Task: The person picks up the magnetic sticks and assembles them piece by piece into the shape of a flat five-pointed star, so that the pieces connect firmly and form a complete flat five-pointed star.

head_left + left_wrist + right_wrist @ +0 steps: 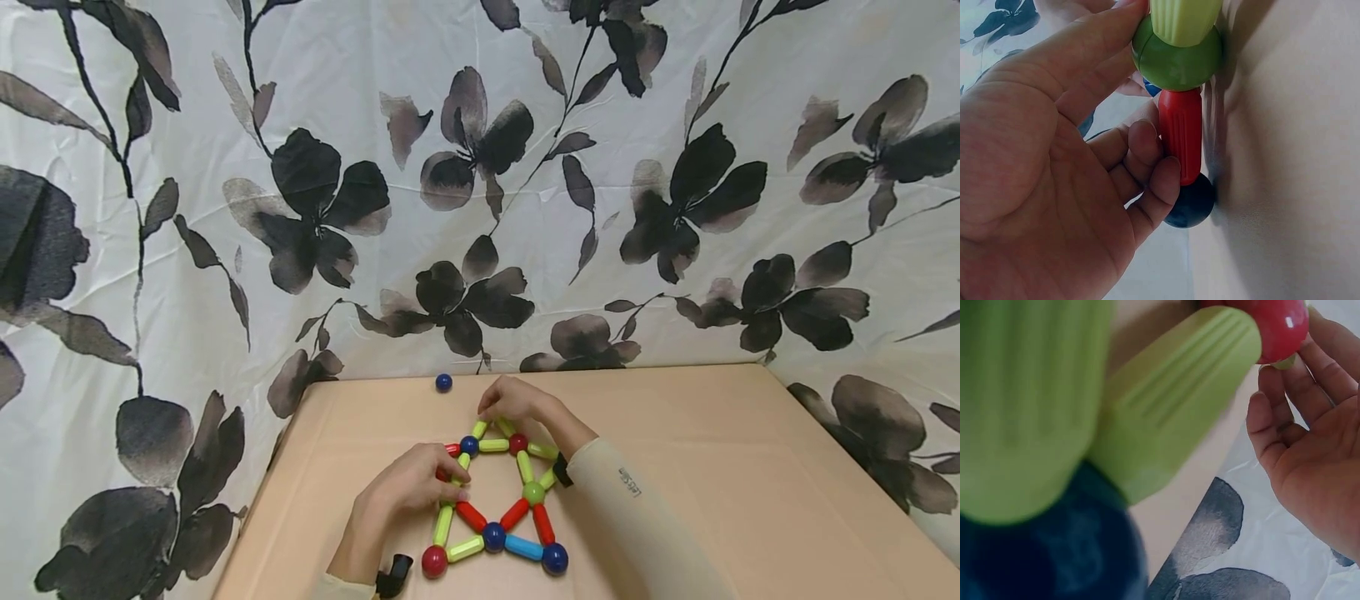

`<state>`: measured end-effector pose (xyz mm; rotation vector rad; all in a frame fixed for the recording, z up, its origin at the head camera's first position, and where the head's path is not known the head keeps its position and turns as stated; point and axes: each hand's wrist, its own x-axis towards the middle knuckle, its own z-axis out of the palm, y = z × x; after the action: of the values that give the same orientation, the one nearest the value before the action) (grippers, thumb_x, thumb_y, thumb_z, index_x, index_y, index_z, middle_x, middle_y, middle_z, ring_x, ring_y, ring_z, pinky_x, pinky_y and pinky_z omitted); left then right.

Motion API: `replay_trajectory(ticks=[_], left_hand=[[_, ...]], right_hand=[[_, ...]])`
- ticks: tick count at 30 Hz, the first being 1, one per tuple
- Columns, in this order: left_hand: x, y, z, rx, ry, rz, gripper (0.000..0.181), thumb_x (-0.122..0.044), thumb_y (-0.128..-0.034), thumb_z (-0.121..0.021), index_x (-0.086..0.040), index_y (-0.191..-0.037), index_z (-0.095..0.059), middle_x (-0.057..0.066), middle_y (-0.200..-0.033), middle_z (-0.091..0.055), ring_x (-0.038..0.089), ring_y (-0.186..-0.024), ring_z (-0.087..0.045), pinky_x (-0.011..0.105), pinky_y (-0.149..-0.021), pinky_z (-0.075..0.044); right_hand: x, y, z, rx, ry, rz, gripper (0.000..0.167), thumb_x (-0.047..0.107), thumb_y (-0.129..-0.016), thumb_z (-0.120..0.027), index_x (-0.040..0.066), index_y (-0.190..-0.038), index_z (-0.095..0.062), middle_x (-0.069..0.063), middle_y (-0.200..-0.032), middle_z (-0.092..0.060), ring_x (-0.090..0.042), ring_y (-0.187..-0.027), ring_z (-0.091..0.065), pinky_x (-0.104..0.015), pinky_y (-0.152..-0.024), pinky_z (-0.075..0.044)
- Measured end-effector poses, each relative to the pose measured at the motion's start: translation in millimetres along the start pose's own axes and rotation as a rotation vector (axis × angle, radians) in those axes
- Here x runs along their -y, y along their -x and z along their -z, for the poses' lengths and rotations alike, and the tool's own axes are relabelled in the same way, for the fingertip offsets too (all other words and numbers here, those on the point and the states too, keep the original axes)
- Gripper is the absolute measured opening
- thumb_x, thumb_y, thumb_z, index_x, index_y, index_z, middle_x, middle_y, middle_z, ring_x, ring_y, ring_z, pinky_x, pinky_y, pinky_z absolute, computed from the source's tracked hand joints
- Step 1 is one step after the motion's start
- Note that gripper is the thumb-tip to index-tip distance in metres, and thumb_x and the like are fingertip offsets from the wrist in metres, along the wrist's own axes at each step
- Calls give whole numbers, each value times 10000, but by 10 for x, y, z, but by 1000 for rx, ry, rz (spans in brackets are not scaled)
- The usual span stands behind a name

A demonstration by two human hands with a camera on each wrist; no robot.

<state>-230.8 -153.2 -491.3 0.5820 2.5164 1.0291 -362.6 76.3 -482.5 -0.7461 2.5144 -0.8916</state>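
Note:
A flat frame of coloured magnetic building rods and balls lies in front of me. My left hand [420, 479] is at its left side, curled at a green ball [1179, 59], with lower fingers against a red rod [1180, 134]; the head view hides this ball. At the far end, my right hand [528, 404] pinches where two green rods [480, 429] converge; its fingertips hide that joint. Just nearer are a blue ball [468, 446] and a red ball [517, 442]. Another green ball [533, 493] joins rods on the right.
A loose blue ball [444, 382] sits at the table's [712, 467] back edge. Nearest me, the frame has a red ball [434, 561] and blue balls [555, 558]. A flower-patterned cloth [570, 275] hangs behind the table.

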Motion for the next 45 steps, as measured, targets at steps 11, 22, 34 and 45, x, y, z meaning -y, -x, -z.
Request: replay_trajectory(ticks=[11,22,34,45], left_hand=[[-20,9,7,-2,-3,-6,201,-269,-873,-850,-172,-1049,-837,-44,-966,-694,172,-912,-548,283,-721,-435],[-16,5,17,-10,-40,-29,186,-282,-876,-848,-185,-1034,-837,-69,-984,-716,170,-939,-567,305,-796,-462],[9,2,-5,-22,-50,-83,183,-266,-882,-841,-157,-1028,-836,-56,-974,-739,194,-938,-586,255,-746,-458],[26,1,1,-17,-42,-65,182,-279,-883,-840,-171,-1029,-836,-99,-954,-732,154,-930,-581,274,-788,-467]], right_hand=[[-23,-33,36,27,-59,-3,156,137,-1016,-666,48,-1045,-791,-11,-919,-737,-142,-828,-564,-251,-743,-461],[159,-234,-20,-170,253,79,346,160,-1027,-627,53,-1355,-652,-132,-1327,-682,-299,-1219,-638,-460,-1059,-502],[494,-627,-255,-58,512,76,631,221,-1004,-685,120,-1576,-440,-100,-1664,-387,-303,-1546,-357,-449,-1258,-287],[379,-609,-231,-51,492,25,178,190,-1009,-690,118,-1169,-715,-10,-1088,-665,-156,-964,-551,-332,-952,-499]])
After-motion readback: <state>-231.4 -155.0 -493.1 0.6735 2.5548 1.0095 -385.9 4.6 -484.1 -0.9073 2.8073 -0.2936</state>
